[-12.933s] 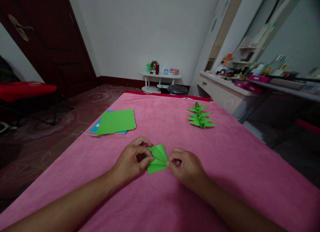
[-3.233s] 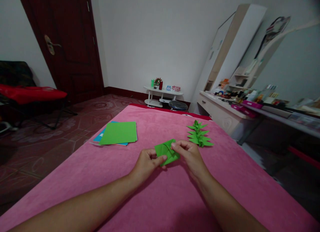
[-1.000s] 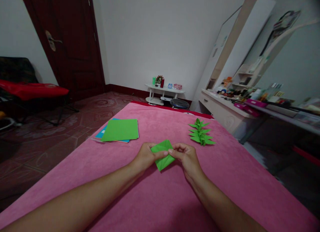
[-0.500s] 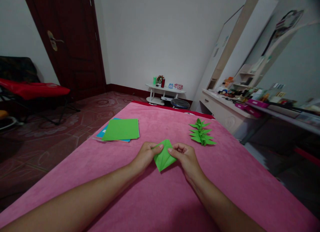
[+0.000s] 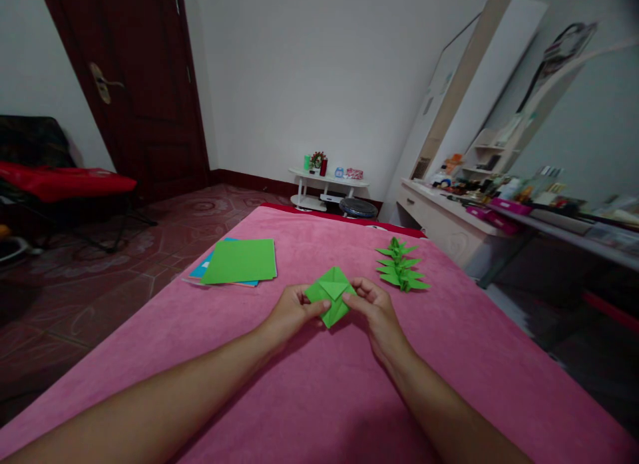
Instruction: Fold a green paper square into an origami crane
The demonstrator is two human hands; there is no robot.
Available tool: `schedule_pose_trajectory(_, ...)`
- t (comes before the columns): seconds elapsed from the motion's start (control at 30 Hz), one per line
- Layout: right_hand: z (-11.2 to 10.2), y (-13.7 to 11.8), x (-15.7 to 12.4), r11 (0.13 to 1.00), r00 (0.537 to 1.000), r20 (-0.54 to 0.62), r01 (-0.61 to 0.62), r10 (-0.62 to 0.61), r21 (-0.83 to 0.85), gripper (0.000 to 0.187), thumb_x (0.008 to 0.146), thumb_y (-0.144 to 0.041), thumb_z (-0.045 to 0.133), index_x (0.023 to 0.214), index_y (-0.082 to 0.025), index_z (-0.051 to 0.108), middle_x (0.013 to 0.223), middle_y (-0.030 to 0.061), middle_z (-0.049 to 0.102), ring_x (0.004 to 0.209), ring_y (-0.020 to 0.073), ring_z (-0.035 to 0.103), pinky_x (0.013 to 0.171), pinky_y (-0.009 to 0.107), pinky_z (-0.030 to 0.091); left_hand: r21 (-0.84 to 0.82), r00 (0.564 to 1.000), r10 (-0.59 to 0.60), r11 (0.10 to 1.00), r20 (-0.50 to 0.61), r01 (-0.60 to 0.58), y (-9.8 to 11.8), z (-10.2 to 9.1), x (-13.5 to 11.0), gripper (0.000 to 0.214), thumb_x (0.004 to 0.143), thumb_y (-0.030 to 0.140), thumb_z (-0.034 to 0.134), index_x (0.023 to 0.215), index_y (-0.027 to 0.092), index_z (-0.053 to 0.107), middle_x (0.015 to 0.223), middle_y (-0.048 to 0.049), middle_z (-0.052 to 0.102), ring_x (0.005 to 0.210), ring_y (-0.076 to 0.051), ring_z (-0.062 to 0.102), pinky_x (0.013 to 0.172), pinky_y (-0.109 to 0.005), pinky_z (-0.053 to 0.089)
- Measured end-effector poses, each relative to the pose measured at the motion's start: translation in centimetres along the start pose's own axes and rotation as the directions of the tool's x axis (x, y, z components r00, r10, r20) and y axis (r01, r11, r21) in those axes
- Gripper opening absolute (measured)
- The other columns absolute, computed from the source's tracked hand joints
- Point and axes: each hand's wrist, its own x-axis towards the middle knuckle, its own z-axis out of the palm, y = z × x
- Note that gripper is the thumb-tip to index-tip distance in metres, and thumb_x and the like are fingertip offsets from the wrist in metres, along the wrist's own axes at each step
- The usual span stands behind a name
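Green folded paper [image 5: 331,291] is at centre: a diamond, corners near 12 and 6 o'clock, with a small triangular flap on its upper face, tip toward 6. Both hands on it. Left hand [image 5: 293,312]: thumb on the face around 8, fingers tucked underneath, clamped on the paper. Right hand [image 5: 375,309]: thumb on the face near 3, fingers bent behind that edge, clamped on it too. Can't tell if the paper touches the pink cloth [image 5: 319,404] below.

Step in hand, my read: folding, with the flap being set or squared up. Next move probably calls for firm thumb pressure along the flap's crease, left grip steady, edges kept in line. A slip there could skew the crease.

Around it, on the cloth: paper stack [image 5: 240,260] at 10 o'clock, green sheet on top, blue sheet [image 5: 200,271] poking out toward 9. Spiky green origami [image 5: 401,267] in a row at 2 o'clock, well apart from the stack.
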Motion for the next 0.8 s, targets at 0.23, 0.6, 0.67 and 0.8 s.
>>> schedule_pose_trajectory(0.23, 0.48, -0.03, -0.34, 0.993, 0.998, 0.027, 0.068, -0.065, -0.101, 0.017, 0.066, -0.025, 0.069, 0.08, -0.017, 0.064, 0.075, 0.0012, 0.066, 0.068, 0.0157, 0.059, 0.062, 0.025, 0.046, -0.075, 1.0, -0.015, 0.997, -0.009, 0.015, -0.01, 0.25, -0.27, 0.029, 0.06, 0.033, 0.079, 0.074, 0.01, 0.068, 0.068, -0.0055, 0.067, 0.057, -0.011, 0.057, 0.057, -0.022, 0.044)
schedule_pose_trajectory(0.6, 0.34, -0.31, -0.24, 0.823, 0.925, 0.018, 0.346, -0.379, -0.45, 0.005, 0.071, -0.017, 0.062, 0.075, -0.019, 0.065, 0.088, 0.0053, 0.06, 0.088, 0.0196, 0.057, 0.078, 0.03, 0.046, 0.057, 1.0, -0.019, 0.998, 0.019, 0.018, -0.2, 0.56, -0.61, 0.031, 0.062, 0.038, 0.076, 0.068, 0.01, 0.064, 0.055, -0.0024, 0.06, 0.043, -0.009, 0.05, 0.045, -0.021, 0.039)
schedule_pose_trajectory(0.67, 0.42, -0.28, -0.32, 0.814, 0.921, 0.025, 0.355, -0.388, -0.459, 0.005, 0.074, -0.019, 0.061, 0.072, -0.019, 0.065, 0.086, 0.0053, 0.06, 0.085, 0.0191, 0.057, 0.076, 0.03, 0.046, 0.074, 1.0, -0.007, 0.997, 0.027, 0.005, -0.28, 0.65, -0.64, 0.03, 0.061, 0.037, 0.076, 0.065, 0.01, 0.063, 0.053, -0.0013, 0.058, 0.043, -0.009, 0.05, 0.045, -0.021, 0.039)
schedule_pose_trajectory(0.8, 0.56, -0.18, -0.42, 0.817, 0.923, 0.03, 0.355, -0.384, -0.455, 0.005, 0.074, -0.017, 0.062, 0.072, -0.019, 0.066, 0.081, 0.0041, 0.06, 0.081, 0.0181, 0.057, 0.074, 0.028, 0.045, 0.083, 1.0, -0.007, 0.997, 0.021, 0.005, -0.34, 0.88, -0.72, 0.031, 0.061, 0.038, 0.076, 0.067, 0.01, 0.062, 0.054, -0.0008, 0.057, 0.043, -0.009, 0.049, 0.045, -0.022, 0.04)
